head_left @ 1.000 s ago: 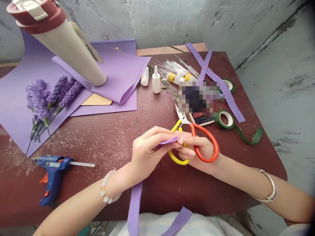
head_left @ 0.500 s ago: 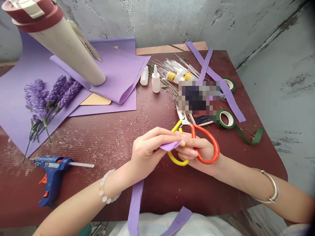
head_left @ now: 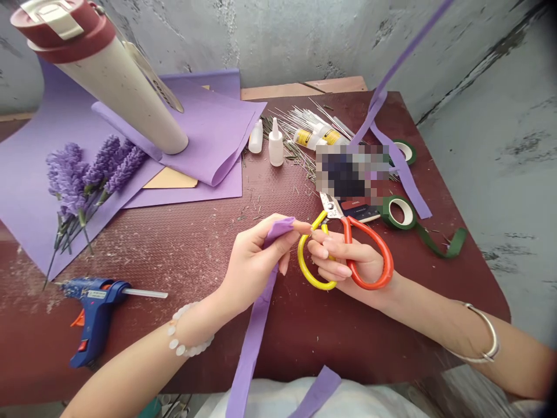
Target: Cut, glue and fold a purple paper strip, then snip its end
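Observation:
My left hand (head_left: pixel 261 261) pinches the end of a long purple paper strip (head_left: pixel 256 325), which hangs down across the table edge to my lap. Around the handles of a pair of scissors (head_left: pixel 369 278), one yellow and one red, the fingers of my right hand (head_left: pixel 348 258) are curled. The blades point away from me, their tips partly covered by a blurred patch. My two hands nearly touch at the fingertips, close to the yellow handle.
A blue glue gun (head_left: pixel 93 313) lies at left below purple flower stems (head_left: pixel 91 174). A tall bottle (head_left: pixel 126 93) stands on purple paper (head_left: pixel 209 133). Further back are small glue bottles (head_left: pixel 275 145), wires (head_left: pixel 300 113), green tape (head_left: pixel 398 212) and loose purple strips (head_left: pixel 404 168).
My left hand has turned and drawn slightly away from my right, with the strip's end now on top. At the back right, one loose strip has lifted up against the wall.

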